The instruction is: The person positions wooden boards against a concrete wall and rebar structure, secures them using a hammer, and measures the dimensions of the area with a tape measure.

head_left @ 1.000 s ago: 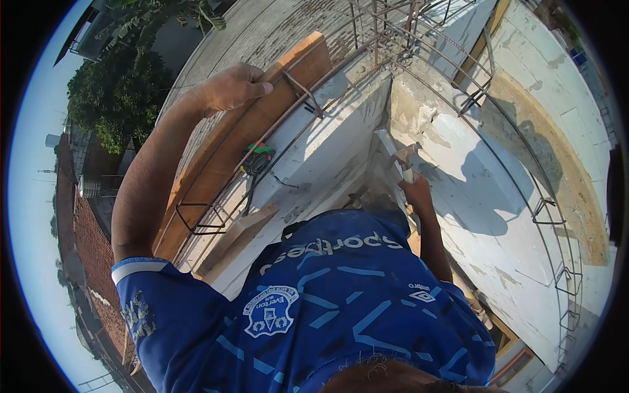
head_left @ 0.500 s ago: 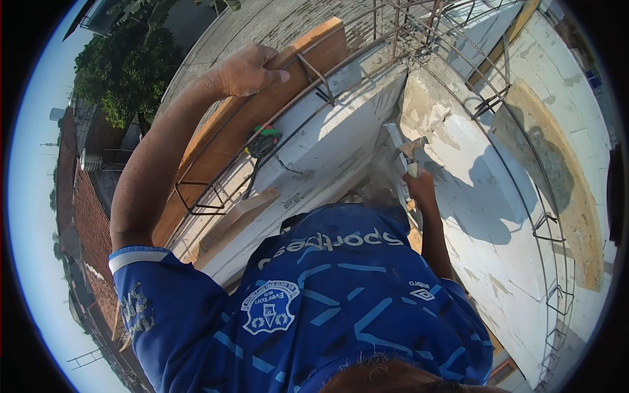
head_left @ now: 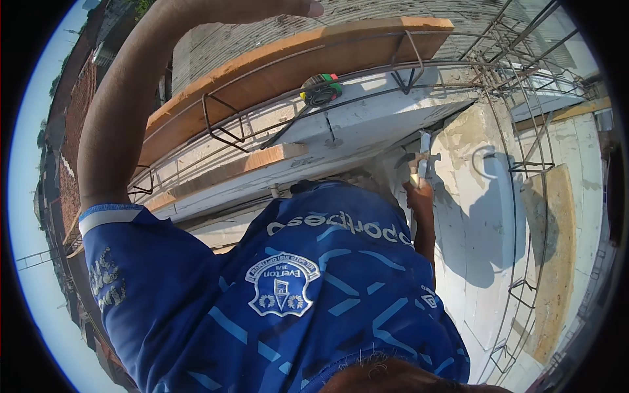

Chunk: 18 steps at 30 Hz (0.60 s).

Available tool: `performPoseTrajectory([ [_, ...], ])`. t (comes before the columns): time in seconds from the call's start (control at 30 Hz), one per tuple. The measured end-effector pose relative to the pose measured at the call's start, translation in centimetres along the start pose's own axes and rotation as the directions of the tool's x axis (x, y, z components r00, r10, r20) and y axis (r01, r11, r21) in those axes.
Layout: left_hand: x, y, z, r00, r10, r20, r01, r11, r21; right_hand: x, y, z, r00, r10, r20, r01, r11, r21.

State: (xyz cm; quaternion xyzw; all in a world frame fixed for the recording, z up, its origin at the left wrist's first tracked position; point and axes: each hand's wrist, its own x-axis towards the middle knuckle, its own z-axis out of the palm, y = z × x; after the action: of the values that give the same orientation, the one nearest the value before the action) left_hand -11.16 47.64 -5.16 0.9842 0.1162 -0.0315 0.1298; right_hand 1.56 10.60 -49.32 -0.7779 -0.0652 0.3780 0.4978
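Note:
My right hand is closed around the light handle of a hammer, low in the gap between two white block walls. The hammer's head is up, beside a pale straight bar. My left hand is at the upper edge of the view, beyond the long orange-brown wooden plank, and seems apart from it. One of its digits is stretched out; the other fingers are cut off by the picture's edge. A tape measure, black with green, red and yellow parts, rests on the wall beside the plank.
Thin steel reinforcing bars with bent stirrups run along the wall tops and cross at the far right corner. A shorter board lies against the left wall's inner side. Another board stands at the right. Corrugated roofing lies beyond the plank.
My left hand has come off the plank's top edge and moved up, partly out of view. The view has turned, so the plank lies flatter. My right hand still holds the hammer.

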Motion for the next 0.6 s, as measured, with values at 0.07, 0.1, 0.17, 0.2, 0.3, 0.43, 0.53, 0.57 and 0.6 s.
performPoseTrajectory([
  [0.07,-6.3,0.7,-3.2,0.987,-0.156,-0.050,0.153,0.986,-0.060,1.0,-1.0,0.9,0.994,0.023,0.106,-0.011,0.993,-0.118],
  [0.1,-8.1,-1.9,-2.9,0.955,-0.130,-0.265,0.084,0.981,-0.177,1.1,-1.3,1.2,0.992,0.062,0.112,-0.047,0.989,-0.139],
  [0.17,-13.0,-5.1,-2.7,0.861,-0.172,-0.478,0.042,0.962,-0.270,2.1,-1.4,1.9,0.984,0.117,0.131,-0.086,0.971,-0.221],
  [0.2,-15.1,-4.3,-2.7,0.811,-0.290,-0.509,0.149,0.943,-0.299,2.7,-1.1,2.1,0.980,0.119,0.158,-0.079,0.968,-0.240],
  [0.3,-23.6,-5.7,-2.2,0.728,-0.409,-0.551,0.249,0.906,-0.343,4.8,-1.5,3.4,0.955,0.237,0.180,-0.133,0.880,-0.457],
  [0.43,-34.1,-5.4,4.2,0.293,-0.464,-0.836,0.510,0.815,-0.273,7.5,-1.1,6.6,0.919,0.233,0.319,-0.035,0.852,-0.522],
  [0.53,-36.7,-6.5,11.9,-0.227,-0.417,-0.880,0.384,0.792,-0.474,8.9,-1.5,9.7,0.904,0.229,0.360,0.022,0.817,-0.577],
  [0.57,-37.8,-6.8,14.0,-0.347,-0.369,-0.862,0.438,0.749,-0.497,9.2,-1.6,10.9,0.895,0.231,0.382,0.045,0.804,-0.593],
  [0.6,-38.6,-6.9,16.1,-0.418,-0.329,-0.847,0.406,0.766,-0.498,9.4,-1.7,11.7,0.891,0.231,0.391,0.064,0.789,-0.611],
])
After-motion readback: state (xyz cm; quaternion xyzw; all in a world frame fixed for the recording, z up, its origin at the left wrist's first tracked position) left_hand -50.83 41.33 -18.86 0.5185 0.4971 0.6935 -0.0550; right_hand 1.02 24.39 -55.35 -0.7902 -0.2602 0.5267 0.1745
